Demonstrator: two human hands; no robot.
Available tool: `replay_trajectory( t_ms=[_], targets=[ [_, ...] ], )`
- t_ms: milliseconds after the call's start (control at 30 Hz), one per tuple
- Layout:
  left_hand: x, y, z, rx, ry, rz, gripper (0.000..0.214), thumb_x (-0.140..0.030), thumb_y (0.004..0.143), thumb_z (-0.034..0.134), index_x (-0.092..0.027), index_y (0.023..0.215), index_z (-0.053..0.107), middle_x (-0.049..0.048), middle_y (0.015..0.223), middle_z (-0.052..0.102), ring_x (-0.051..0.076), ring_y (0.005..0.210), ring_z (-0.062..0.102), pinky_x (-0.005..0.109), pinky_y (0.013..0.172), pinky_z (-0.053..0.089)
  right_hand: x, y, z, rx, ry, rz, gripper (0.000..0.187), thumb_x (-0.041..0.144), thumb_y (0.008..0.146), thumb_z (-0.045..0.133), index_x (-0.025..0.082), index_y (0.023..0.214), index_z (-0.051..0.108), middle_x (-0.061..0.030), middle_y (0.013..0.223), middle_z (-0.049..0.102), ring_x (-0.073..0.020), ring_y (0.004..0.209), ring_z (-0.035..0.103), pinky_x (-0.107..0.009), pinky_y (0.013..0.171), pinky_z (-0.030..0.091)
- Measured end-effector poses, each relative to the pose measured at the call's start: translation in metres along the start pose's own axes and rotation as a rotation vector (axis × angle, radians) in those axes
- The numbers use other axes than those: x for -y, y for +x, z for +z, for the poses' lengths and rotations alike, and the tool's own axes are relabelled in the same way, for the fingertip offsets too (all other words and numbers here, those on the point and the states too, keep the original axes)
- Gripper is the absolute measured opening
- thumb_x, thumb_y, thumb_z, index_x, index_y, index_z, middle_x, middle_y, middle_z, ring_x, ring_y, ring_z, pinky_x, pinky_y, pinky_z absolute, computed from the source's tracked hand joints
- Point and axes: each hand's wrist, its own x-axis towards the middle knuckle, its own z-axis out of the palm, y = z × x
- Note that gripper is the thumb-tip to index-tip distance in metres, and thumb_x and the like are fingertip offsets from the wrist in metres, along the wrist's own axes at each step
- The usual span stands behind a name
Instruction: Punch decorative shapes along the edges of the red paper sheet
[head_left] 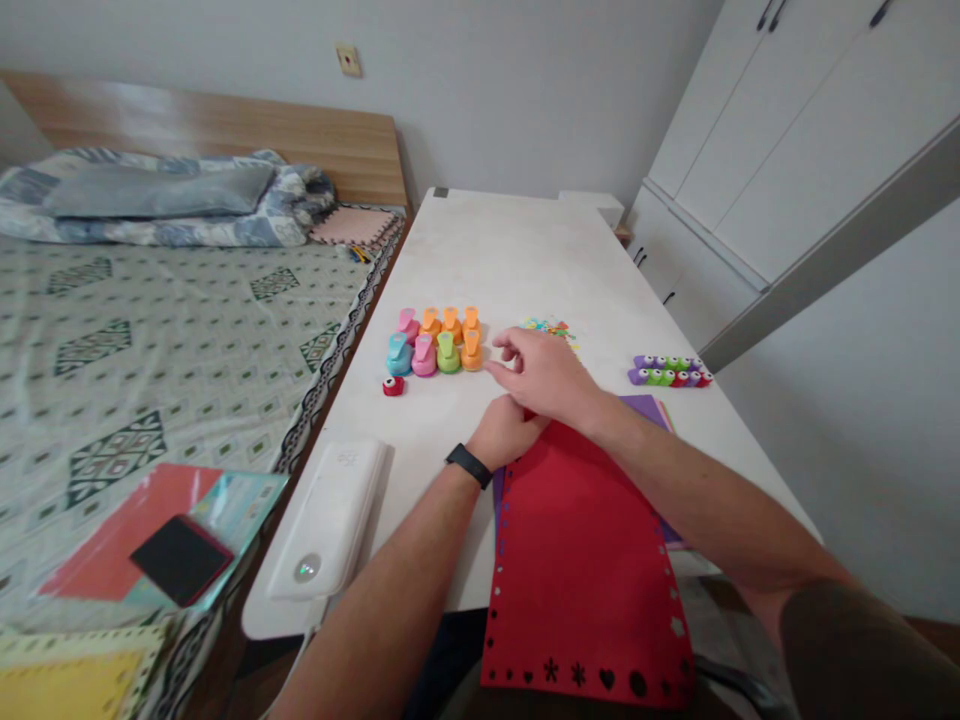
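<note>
A red sheet (585, 540) with shaped holes punched along its edges hangs over the table's near edge toward me. My left hand (511, 432), with a black band on the wrist, is closed on the sheet's far left corner; its fingertips are partly hidden. Above it, my right hand (544, 368) crosses over with thumb and fingers apart and nothing visible between them. Just left of those fingers stands an orange craft punch (471, 352), one of several large punches in two rows. A pile of tiny coloured paper cutouts (551, 327) lies beyond the right hand.
A purple sheet (643, 404) lies under the red one. Small punches (670, 371) line up at right, and one red punch (392, 386) sits at left. A white device (328, 520) with a cable stands near the left edge. A bed (187, 350) adjoins the table (517, 250).
</note>
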Motion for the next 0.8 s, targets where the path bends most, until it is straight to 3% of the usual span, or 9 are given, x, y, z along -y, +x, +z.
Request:
replay_trajectory(
  t_ms=[133,267,467,600,800],
  targets=[
    [0.003,-0.001,0.000,0.054,0.093,0.036,0.028,-0.041,0.094,0.059,-0.018,0.081,0.067,0.0023,0.071,0.067,0.016,0.065,0.057,0.029,0.061,0.038,-0.066,-0.020,-0.037,-0.053,-0.039,0.147,0.034,0.042,0.092,0.067,0.019,0.118,0.071,-0.0097,0.103,0.076,-0.0209,0.086,0.069,-0.035,0.082,0.053],
    [0.002,-0.001,-0.002,0.071,0.109,0.014,0.031,-0.046,0.093,0.056,-0.019,0.080,0.065,0.0026,0.072,0.068,0.017,0.065,0.056,0.028,0.059,0.035,-0.136,-0.041,-0.069,-0.070,-0.172,0.320,0.036,0.043,0.088,0.070,0.019,0.115,0.072,-0.0097,0.099,0.078,-0.0227,0.085,0.071,-0.038,0.081,0.055],
    [0.003,-0.001,-0.001,0.079,0.098,-0.005,0.032,-0.048,0.093,0.056,-0.019,0.084,0.067,0.0021,0.072,0.067,0.017,0.065,0.056,0.028,0.060,0.035,-0.222,-0.062,-0.112,0.025,-0.323,0.541,0.042,0.045,0.086,0.071,0.016,0.116,0.075,-0.0136,0.107,0.078,-0.0273,0.095,0.073,-0.042,0.088,0.055],
    [0.003,0.000,-0.001,0.083,0.093,-0.013,0.033,-0.048,0.093,0.056,-0.019,0.086,0.068,0.0023,0.074,0.068,0.017,0.066,0.057,0.028,0.060,0.036,-0.252,-0.068,-0.127,0.156,-0.391,0.552,0.046,0.046,0.084,0.072,0.016,0.119,0.076,-0.0150,0.113,0.077,-0.0287,0.099,0.072,-0.041,0.088,0.052],
    [0.003,0.000,-0.002,0.088,0.086,-0.018,0.034,-0.049,0.093,0.055,-0.019,0.085,0.067,0.0025,0.073,0.068,0.017,0.066,0.057,0.028,0.059,0.036,-0.263,-0.066,-0.122,0.259,-0.399,0.488,0.043,0.045,0.082,0.075,0.018,0.115,0.080,-0.0155,0.113,0.078,-0.0271,0.098,0.070,-0.036,0.082,0.049]
  ],
)
